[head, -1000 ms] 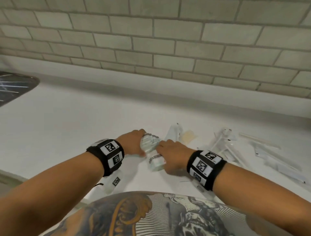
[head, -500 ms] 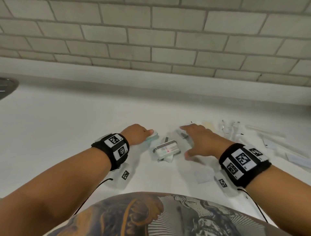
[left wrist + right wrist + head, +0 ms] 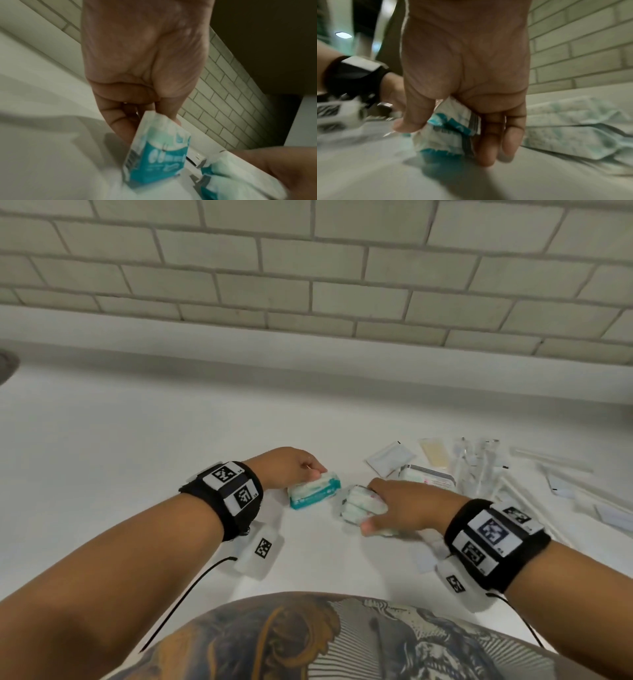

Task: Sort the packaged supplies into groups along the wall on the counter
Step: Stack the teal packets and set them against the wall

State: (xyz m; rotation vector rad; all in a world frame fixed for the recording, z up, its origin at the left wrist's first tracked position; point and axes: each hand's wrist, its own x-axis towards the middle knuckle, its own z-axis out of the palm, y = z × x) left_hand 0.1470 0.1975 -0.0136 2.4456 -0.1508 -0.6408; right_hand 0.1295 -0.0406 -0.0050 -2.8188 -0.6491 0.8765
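Note:
My left hand point(image 3: 294, 469) grips a small white-and-teal packet point(image 3: 314, 489) at its far end, low over the white counter point(image 3: 137, 457). The left wrist view shows this teal packet point(image 3: 157, 155) pinched between the thumb and fingers. My right hand point(image 3: 400, 505) holds a second white-and-teal packet point(image 3: 361, 503) just to the right, thumb near side, fingers far side. In the right wrist view that second packet point(image 3: 448, 129) sits between the thumb and curled fingers, touching the counter. The two packets lie a short gap apart.
Behind my right hand lie more supplies: a flat white sachet point(image 3: 388, 457), a labelled pack point(image 3: 428, 475), clear-wrapped syringes point(image 3: 476, 463) and long thin wrapped items point(image 3: 555, 467) further right. A tiled wall point(image 3: 308, 268) backs the counter. Soft patterned packs point(image 3: 573, 128) lie to the right.
My right hand, reaching open toward the pile half a second ago, now holds a teal packet. My left hand has drawn its packet into clearer view, slightly left of the other.

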